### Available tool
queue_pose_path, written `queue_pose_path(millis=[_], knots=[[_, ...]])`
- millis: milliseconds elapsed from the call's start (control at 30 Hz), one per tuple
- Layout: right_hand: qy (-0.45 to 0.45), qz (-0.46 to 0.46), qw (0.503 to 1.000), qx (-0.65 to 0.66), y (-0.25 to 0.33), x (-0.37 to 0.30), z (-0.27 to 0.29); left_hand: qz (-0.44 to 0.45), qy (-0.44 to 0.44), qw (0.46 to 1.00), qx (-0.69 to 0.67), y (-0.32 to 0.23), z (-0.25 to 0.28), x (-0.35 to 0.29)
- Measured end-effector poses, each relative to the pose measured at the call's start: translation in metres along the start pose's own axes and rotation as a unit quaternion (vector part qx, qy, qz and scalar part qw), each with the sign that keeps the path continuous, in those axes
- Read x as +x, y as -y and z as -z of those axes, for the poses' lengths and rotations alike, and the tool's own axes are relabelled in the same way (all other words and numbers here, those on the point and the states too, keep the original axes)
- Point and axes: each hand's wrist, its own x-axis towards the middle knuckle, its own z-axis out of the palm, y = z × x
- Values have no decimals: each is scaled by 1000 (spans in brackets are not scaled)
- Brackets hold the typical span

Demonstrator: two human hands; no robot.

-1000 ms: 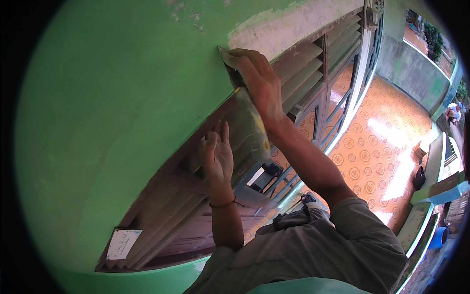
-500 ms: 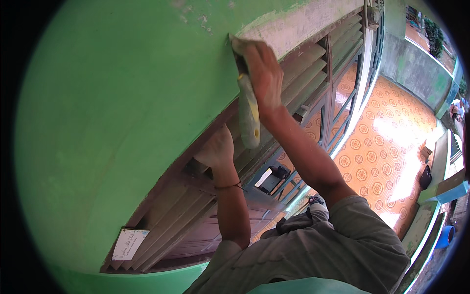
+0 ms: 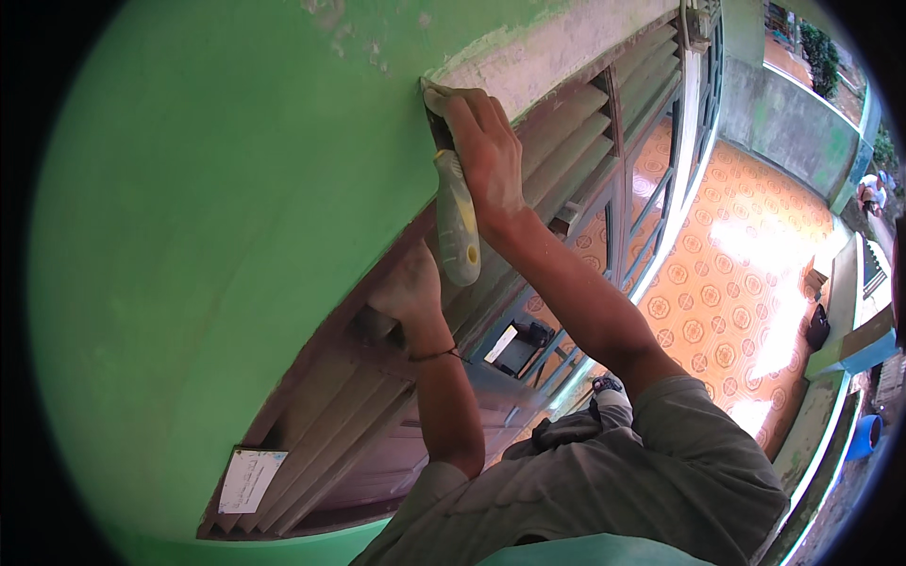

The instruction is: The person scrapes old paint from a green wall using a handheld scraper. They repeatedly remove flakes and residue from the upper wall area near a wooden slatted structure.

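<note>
My right hand (image 3: 483,156) is closed on a putty knife (image 3: 459,222) with a grey and yellow handle. Its handle hangs below my fingers, while the dark blade lies along the green wall (image 3: 236,170), at the corner of a pale scraped strip (image 3: 547,61). Lower and to the left, my left hand (image 3: 411,288) grips the brown wooden frame (image 3: 330,340) around the louvres. Most of the left fingers are hidden by the frame. A dark cord circles that wrist.
Slanted louvres (image 3: 321,415) run below the wall, with a white card (image 3: 251,481) at their lower left end. Far below lies a patterned orange tile floor (image 3: 717,302). A low wall (image 3: 793,123) and another person (image 3: 873,193) are at the far right.
The view has shifted slightly, moving the wall and both hands a little left in the picture. My right hand, blurred before, now shows sharply with the putty knife at the same scraped corner.
</note>
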Motion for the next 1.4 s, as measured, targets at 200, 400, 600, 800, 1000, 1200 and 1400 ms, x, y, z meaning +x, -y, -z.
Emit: queue_pose_path(millis=[200,400,600,800,1000,1200,1400], knots=[[-43,-36,998,-22,-2,0,5,39,35,985,-165,0,-4,-4],[-24,137,990,29,-3,3,10,43,64,983,-169,-4,-20,-11],[-23,123,991,38,-7,19,13,49,84,976,-193,-4,-13,-9],[3,32,999,22,-12,34,13,34,122,976,-176,1,-10,-6],[-2,58,997,41,-9,24,11,40,108,976,-183,0,-12,-8],[7,75,996,40,-8,19,10,46,93,975,-197,-2,-16,-8],[-10,69,997,42,-4,16,10,41,95,979,-175,-2,-13,-8]])
